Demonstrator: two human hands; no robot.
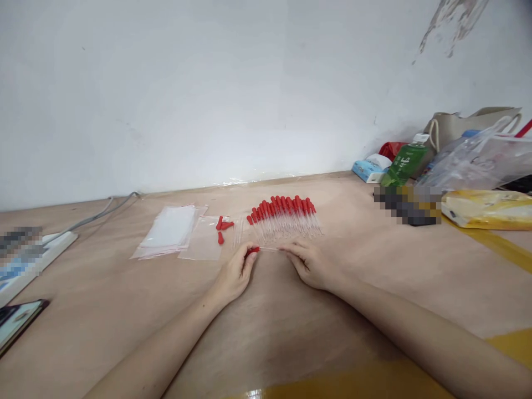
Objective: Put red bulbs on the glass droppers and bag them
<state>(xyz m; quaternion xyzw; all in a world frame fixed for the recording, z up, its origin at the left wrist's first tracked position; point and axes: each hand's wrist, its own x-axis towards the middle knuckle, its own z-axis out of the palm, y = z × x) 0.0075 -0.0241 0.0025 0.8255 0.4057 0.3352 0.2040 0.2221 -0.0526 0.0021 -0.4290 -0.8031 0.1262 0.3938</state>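
A thin glass dropper with a red rubber bulb (254,250) lies level between my two hands. My left hand (235,273) pinches its red bulb end. My right hand (308,264) pinches the clear glass tip end. Just beyond my hands lies a row of several more red-bulbed droppers (285,215) on the brown table (266,321). To their left a few loose red bulbs (222,227) rest on a clear plastic bag (203,238).
A stack of clear bags (168,230) lies further left. A white power strip (37,255) and a phone (19,321) sit at the left edge. At the back right stand a green bottle (403,163), plastic bags (477,158) and a yellow packet (488,209).
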